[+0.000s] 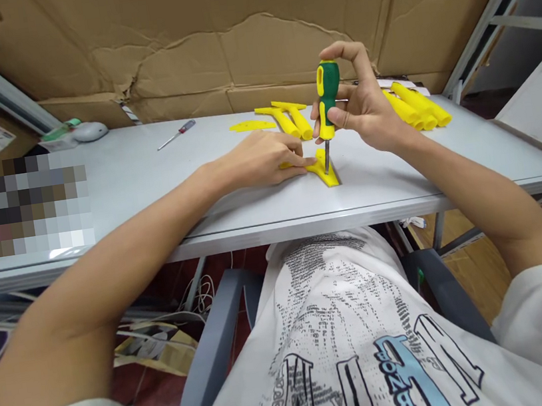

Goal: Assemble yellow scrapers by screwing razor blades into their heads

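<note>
My right hand is closed around a green and yellow screwdriver, held nearly upright with its shaft pointing down. The tip meets the flared end of a yellow T-shaped plastic piece lying on the grey table. My left hand grips the handle of that same piece, its fingers pressed together and covering most of it. Just beyond the hands lie two more yellow T-shaped pieces and a flat yellow strip.
Several yellow tubular handles lie right of my right hand. A small screwdriver rests at the left back, with a white computer mouse farther left. Cardboard stands behind the table. Chair armrests flank my body.
</note>
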